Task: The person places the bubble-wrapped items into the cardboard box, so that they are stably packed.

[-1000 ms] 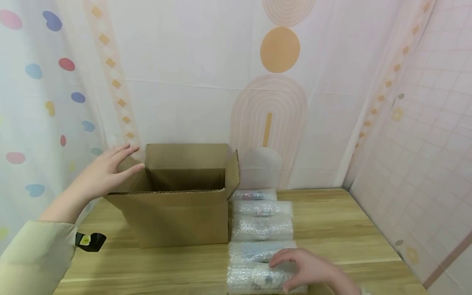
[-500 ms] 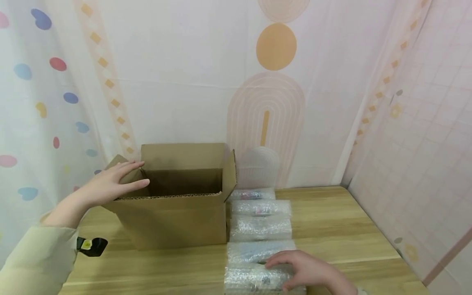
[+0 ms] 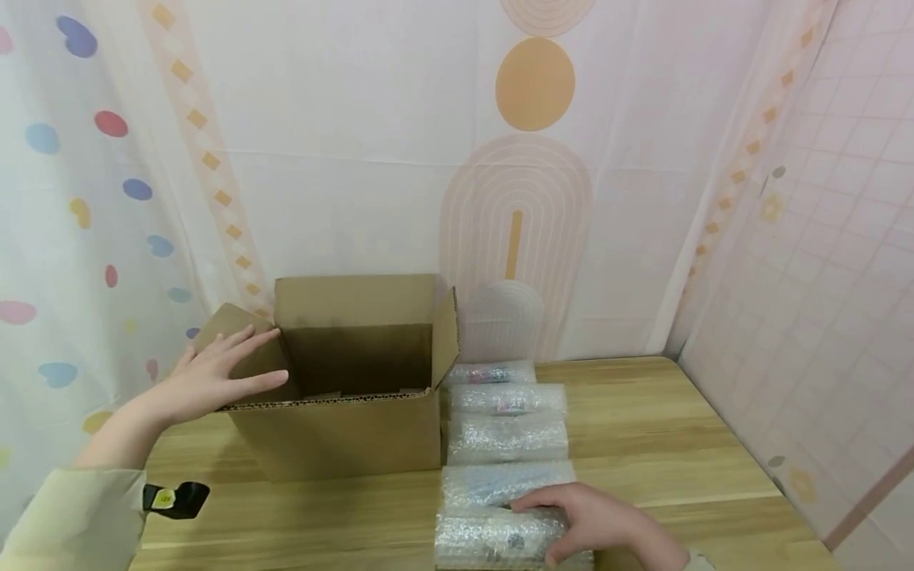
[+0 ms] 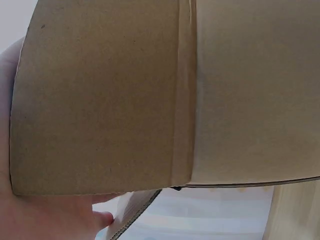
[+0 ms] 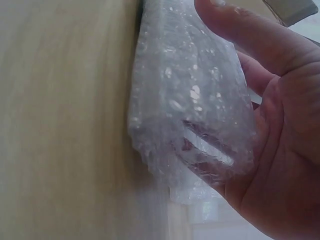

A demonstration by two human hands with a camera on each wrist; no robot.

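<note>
A: What is on the tabletop?

B: A light wooden tabletop holds an open cardboard box towards the left. Its top flaps stand open. Just right of the box, five bubble-wrapped rolls lie in a row that runs from the back wall towards the person, each roll crosswise and touching the next.

A: Where is the left hand?

B: It lies flat on the box's left flap, fingers straight and slightly spread, thumb along the box's front edge. The left wrist view is filled with brown cardboard, with fingertips showing under the flap's lower edge. A pale green sleeve covers the forearm.

A: And the right hand?

B: It is on the nearest roll, at the front edge of the tabletop. The fingers curl over the top of the roll and the thumb comes in at its near side, so the hand grips it. In the right wrist view the roll lies against the palm, with the wood beside it. Something coloured shows through the wrap, too blurred to make out.

A: Anything else nearby?

B: A small black object with a yellow mark sits by the left sleeve. Patterned curtains hang behind and to both sides.
</note>
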